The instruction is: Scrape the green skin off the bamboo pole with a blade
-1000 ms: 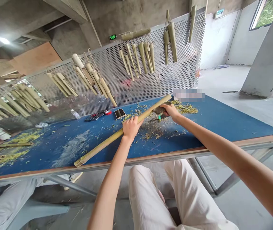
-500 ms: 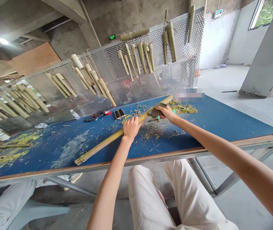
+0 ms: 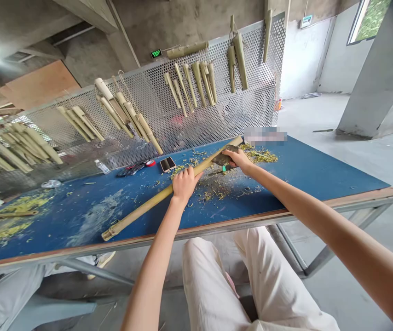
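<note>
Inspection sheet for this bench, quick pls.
Surface: blue table, shavings scattered across it.
Job's things: bamboo pole held across the table; dark block against it; green-handled knife just below the block.
Clutter: phone, bottle, red tape roll.
Hands: left hand grips the pole; right hand holds the block.
Cables: nothing seen.
Surroundings: perforated screen hung with bamboo pieces; co-worker's legs at lower left.
</note>
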Demonstrator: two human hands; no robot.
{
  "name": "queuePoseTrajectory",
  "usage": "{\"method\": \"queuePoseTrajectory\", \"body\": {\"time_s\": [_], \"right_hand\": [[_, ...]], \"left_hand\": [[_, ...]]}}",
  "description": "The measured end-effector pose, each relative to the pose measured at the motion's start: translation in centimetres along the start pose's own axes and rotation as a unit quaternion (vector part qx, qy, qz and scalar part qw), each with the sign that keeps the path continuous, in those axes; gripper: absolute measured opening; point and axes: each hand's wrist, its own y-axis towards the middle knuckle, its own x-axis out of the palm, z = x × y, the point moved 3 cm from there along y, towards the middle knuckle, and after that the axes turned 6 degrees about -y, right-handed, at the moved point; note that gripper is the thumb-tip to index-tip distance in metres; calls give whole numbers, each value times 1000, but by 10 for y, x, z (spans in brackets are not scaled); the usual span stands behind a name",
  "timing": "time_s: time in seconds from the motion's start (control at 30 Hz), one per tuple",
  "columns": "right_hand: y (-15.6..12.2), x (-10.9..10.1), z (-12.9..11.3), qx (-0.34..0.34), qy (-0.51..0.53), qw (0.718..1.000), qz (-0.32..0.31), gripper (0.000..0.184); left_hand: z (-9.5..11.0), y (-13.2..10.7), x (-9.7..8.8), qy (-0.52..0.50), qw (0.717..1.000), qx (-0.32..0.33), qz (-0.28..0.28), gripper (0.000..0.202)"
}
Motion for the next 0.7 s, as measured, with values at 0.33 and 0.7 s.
{"method": "queuePoseTrajectory", "body": {"time_s": [0.33, 0.7], "right_hand": [[9, -12, 1, 11, 4, 997, 75, 39], [6, -24, -9, 3, 34, 988, 148, 40]], "left_hand": [[-4, 2, -5, -3, 1000, -24, 10, 49], [-5, 2, -6, -19, 999, -27, 8, 54]]}}
